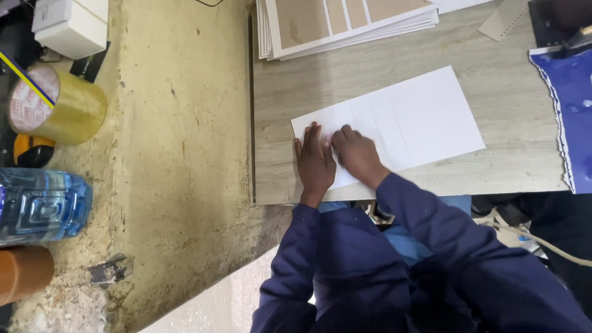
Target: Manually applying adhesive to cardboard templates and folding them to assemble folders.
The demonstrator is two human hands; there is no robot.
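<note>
Pressing a white sheet (394, 126) flat on a pale wood-grain tabletop (296, 92). Left hand (316, 161) laid palm down, fingers stretched toward 12 o'clock, holding nothing, just pinning the sheet's near-left corner. Right hand (356, 155) just beside it at 3 o'clock, fingers curled and bearing down on the card, gripping nothing either. Likely creasing or smoothing along a score line, judging by faint fold lines across the sheet. To do well: keep left palm weight steady so sheet stays square, run right fingertips along the line in one pass, avoid lifting the corner.

Sheet sits mid-table, near front edge. Long axis running from about 8 o'clock to 2 o'clock, far end tilted up toward 2 o'clock. Stack of brown-and-white printed cards (345, 24) at 12 o'clock, well apart. Blue plastic sheet (573, 117) at 3 o'clock. Tape roll (58, 105) and water bottle (40, 206) off at 9 o'clock on a rough ledge.
</note>
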